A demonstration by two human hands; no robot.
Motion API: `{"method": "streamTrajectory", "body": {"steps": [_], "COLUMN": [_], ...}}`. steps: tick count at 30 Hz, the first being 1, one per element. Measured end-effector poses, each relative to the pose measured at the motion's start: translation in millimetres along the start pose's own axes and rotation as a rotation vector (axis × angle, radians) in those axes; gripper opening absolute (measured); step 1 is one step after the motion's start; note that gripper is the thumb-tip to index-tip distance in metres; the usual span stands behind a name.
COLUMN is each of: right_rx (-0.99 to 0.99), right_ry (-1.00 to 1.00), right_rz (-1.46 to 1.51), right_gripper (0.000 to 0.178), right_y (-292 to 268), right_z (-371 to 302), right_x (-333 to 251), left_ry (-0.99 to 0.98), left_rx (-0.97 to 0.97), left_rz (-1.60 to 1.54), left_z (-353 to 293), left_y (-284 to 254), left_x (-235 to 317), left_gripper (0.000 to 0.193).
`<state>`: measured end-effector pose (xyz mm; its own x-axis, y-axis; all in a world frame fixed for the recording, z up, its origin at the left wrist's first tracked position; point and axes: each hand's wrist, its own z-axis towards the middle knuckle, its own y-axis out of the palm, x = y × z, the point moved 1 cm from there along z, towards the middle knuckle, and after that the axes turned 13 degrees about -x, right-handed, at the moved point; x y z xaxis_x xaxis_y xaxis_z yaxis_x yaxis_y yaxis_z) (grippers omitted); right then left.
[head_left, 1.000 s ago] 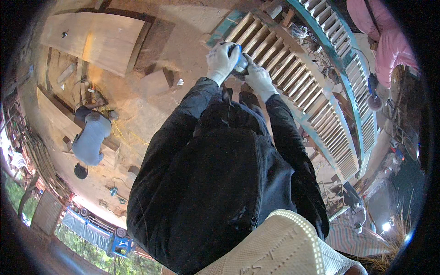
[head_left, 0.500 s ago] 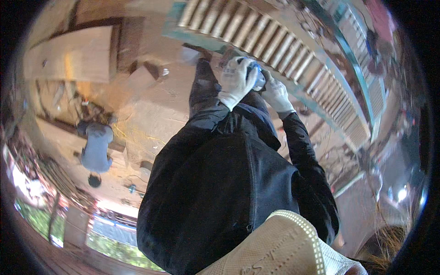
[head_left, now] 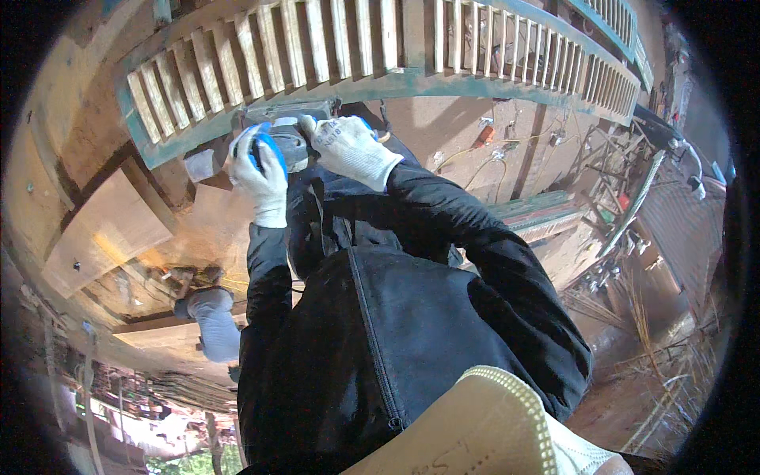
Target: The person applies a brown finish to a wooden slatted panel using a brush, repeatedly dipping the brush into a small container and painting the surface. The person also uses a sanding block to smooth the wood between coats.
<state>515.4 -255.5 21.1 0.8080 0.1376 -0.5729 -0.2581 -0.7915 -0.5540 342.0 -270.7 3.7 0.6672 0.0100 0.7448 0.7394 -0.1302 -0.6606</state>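
Note:
A boxy grey hand-held power tool (head_left: 291, 142), somewhat like a belt sander, is between my hands at the near edge of a louvred shutter (head_left: 273, 47). The shutter has a worn teal frame and bare wooden slats. My left hand (head_left: 260, 170), in a white glove with blue on it, curls round the tool's left side. From the right, my gloved right hand (head_left: 352, 150) closes on the other end, its thumb laid toward the tool's top. The tool's far end meets the teal frame; whether it presses on it I cannot tell. Both palms are hidden.
Another person in grey-blue clothes (head_left: 218, 321) is low on the left, near a wooden panel (head_left: 111, 229). Yellow cords (head_left: 467, 152) run over the floor on the right. Stacked teal-edged boards (head_left: 538, 214) lie beyond my right arm. More louvred shutters (head_left: 609, 24) stand at upper right.
The view has swung, and the shutter now spans the top. My hands are farther left in the picture and wider apart, with more of the grey tool showing between them.

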Motion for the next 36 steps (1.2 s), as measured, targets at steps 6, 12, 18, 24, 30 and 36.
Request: {"method": "streamTrajectory", "body": {"steps": [6,12,18,24,30,36], "right_rx": [0.025,-0.081,0.030,0.338,1.114,1.821], "right_ry": [0.065,0.380,0.378,0.399,0.474,-0.662], "right_rz": [0.313,0.489,0.766,1.290,2.177,2.871], "right_gripper": [0.045,0.059,0.073,0.071,0.017,0.012], "right_y": [-22.0,-37.0,-38.7,25.9,111.3,180.8], "right_z": [-29.3,-74.8,-102.9,-165.5,-192.5,-252.2], "right_x": [9.5,28.9,45.5,18.7,14.9,94.2], "left_ry": [-0.050,0.078,0.200,0.093,0.478,1.166], "left_rx": [-0.047,-0.050,-0.229,-0.557,-1.295,-1.624], "left_rz": [-0.028,-0.322,-0.470,-0.750,-0.336,0.117], "left_z": [30.0,47.7,60.5,28.2,-14.1,-51.6], "left_y": [4.3,23.0,42.9,56.4,82.1,148.0], "left_x": [29.2,96.6,113.2,97.6,126.2,217.8], "left_gripper": [0.018,0.018,0.021,0.049,0.019,0.038]}}
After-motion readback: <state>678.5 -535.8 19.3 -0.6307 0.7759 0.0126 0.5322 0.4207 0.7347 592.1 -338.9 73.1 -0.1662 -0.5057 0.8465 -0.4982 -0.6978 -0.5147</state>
